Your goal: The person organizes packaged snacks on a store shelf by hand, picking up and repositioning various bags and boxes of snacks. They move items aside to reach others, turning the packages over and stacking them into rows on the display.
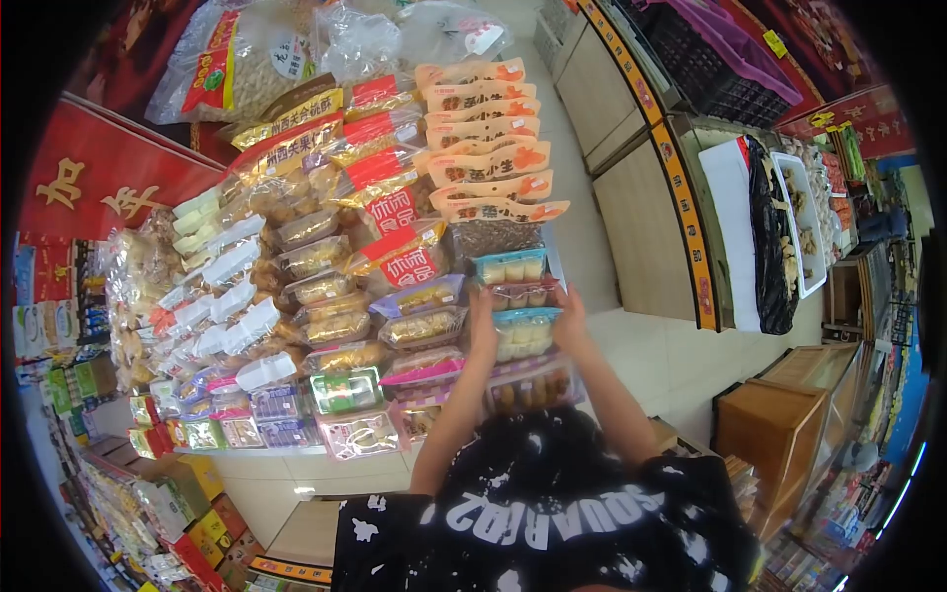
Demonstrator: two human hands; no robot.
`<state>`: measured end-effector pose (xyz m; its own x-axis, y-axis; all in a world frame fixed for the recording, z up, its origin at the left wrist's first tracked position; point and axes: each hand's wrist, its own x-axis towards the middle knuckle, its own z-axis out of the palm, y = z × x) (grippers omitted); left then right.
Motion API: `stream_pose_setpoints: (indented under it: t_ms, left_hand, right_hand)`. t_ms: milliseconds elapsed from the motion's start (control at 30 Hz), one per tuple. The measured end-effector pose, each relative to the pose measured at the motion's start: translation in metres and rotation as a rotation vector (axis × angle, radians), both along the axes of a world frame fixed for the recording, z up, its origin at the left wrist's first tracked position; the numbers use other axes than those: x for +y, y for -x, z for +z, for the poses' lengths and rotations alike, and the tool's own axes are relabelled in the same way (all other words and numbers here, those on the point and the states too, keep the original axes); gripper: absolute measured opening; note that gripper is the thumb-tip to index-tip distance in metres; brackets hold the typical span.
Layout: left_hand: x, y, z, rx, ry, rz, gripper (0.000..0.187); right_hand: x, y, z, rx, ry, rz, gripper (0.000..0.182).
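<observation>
Both of my hands reach forward to the right end of the display of packaged snacks. My left hand (pixel 482 321) is at the left side of a clear tray with a dark red content (pixel 523 295), and my right hand (pixel 569 318) is at its right side, so the tray sits held between them. Just behind it is a blue-rimmed tray of pale pieces (pixel 510 268). Nearer to me lies another blue-edged tray of pale pieces (pixel 524 336), between my wrists. A tray with brown items (pixel 533 388) is closest to my body.
Orange-topped bags (pixel 488 163) stand in a row behind the trays. Red and gold snack bags (pixel 400 261) and plastic boxes (pixel 346 390) fill the left. Wooden cabinets (pixel 646 217) with a white tray (pixel 801 222) stand right, beyond the tiled floor.
</observation>
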<state>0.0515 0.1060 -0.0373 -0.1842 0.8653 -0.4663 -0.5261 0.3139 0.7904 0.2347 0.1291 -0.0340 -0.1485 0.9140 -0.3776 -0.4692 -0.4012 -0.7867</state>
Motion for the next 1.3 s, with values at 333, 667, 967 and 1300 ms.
stream_pose_setpoints:
  t_ms: [333,667,967,1300]
  left_hand:
    - [-0.004,-0.002,0.002,-0.264,0.078,0.146,0.056]
    - [-0.096,0.020,0.134,0.358,0.030,-0.281,0.051]
    - [-0.123,0.002,0.085,1.426,-0.450,-0.780,0.059]
    - [-0.118,-0.006,0.063,1.407,-0.328,-0.880,0.044]
  right_hand:
    - [0.005,-0.008,-0.027,-0.178,0.014,0.082,0.060]
    - [-0.098,-0.076,0.069,-0.615,0.077,0.286,0.055]
    - [-0.140,-0.052,0.058,-0.929,-0.311,0.361,0.060]
    - [-0.118,-0.037,0.069,-1.464,-0.681,0.508,0.046]
